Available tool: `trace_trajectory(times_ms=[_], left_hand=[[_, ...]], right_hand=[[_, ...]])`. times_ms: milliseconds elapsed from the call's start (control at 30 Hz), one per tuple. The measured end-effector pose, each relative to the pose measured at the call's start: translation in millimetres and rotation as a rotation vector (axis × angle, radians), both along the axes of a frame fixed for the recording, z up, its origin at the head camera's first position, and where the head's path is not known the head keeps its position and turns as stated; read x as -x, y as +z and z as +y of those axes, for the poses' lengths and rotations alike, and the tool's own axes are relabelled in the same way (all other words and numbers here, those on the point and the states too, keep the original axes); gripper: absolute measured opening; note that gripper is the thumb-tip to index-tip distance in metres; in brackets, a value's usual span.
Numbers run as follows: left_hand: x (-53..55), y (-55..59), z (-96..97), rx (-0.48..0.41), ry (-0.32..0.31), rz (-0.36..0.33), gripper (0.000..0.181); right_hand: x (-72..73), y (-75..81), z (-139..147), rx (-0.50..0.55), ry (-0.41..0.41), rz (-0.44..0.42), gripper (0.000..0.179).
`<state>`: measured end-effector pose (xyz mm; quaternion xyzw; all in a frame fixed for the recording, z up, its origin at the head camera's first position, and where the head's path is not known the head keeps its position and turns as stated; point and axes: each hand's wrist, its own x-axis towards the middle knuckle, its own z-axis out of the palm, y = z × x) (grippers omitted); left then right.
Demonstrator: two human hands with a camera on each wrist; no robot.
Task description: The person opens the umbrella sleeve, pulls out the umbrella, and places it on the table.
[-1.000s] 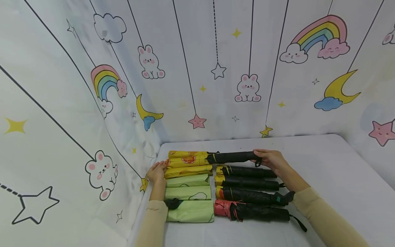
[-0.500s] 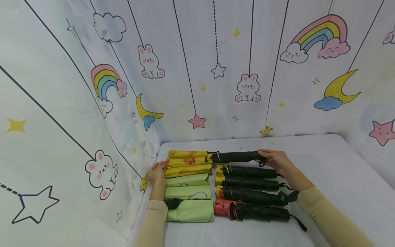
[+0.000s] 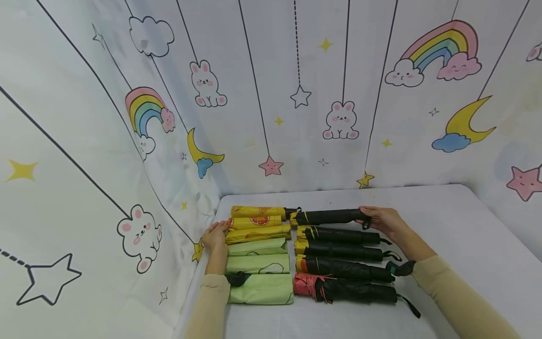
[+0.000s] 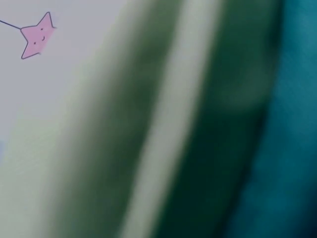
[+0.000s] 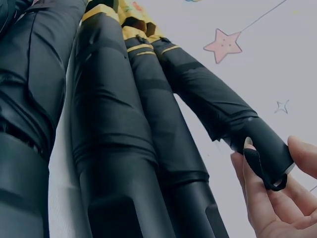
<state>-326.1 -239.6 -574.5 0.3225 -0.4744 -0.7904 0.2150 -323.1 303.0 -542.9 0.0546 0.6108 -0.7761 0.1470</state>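
My right hand point(image 3: 383, 220) grips the handle end of a folded black umbrella point(image 3: 328, 216) with a yellow end, at the back of the table. In the right wrist view, thumb and fingers point(image 5: 270, 208) are round the handle of that umbrella point(image 5: 208, 94), its strap loop hanging. The umbrella's yellow end lies just right of a yellow orange-slice pouch point(image 3: 250, 222). My left hand point(image 3: 216, 235) lies at the left ends of the yellow pouches, fingertips at their edge; its thumb is hidden. The left wrist view is mostly blurred green and teal.
Nearer, several black folded umbrellas point(image 3: 343, 252) lie in a right-hand row, one with a red end point(image 3: 306, 286). Green pouches point(image 3: 260, 289) and another yellow pouch point(image 3: 258, 212) line the left row. A printed white cloth point(image 3: 309, 141) hangs behind the white table point(image 3: 444, 226).
My right hand has moved right with the umbrella, whose yellow end has slid away from the orange-slice pouch. My left hand has stayed at the pouches' left ends.
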Motion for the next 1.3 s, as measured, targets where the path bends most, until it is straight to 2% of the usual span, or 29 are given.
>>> trace_trajectory(times_ms=[133,233,367,533,700,967,1167,1300], left_hand=[[1.6,-1.2,0.2,-0.003,0.004,0.004,0.053],[2.3,-1.4,0.8,-0.004,0.001,0.004,0.053],[1.9,-1.6,0.6,0.001,-0.012,0.004,0.052],[2.4,-1.3,-0.2,0.006,-0.025,0.009,0.051],[2.8,0.0,-0.2,0.009,-0.046,0.011,0.052],[2.5,-0.3,-0.2,0.016,-0.073,0.001,0.052],[3.1,-0.3,0.2,0.015,-0.081,-0.004,0.053],[2.9,-1.2,-0.5,0.024,-0.086,-0.01,0.052]], right_hand=[[0.1,-1.2,6.8,0.006,0.008,-0.003,0.035],[-0.2,-2.7,11.8,0.014,0.016,-0.009,0.035],[-0.5,-5.9,16.5,-0.001,0.04,-0.005,0.051],[0.2,-8.7,19.3,-0.07,0.062,0.007,0.059],[-0.7,-10.5,20.5,-0.19,0.084,0.024,0.061],[-2.3,-16.1,21.0,-0.534,0.149,0.111,0.06],[-1.5,-22.9,18.4,-0.672,0.108,0.141,0.054],[-4.8,-22.9,14.6,-0.713,0.074,0.146,0.053]])
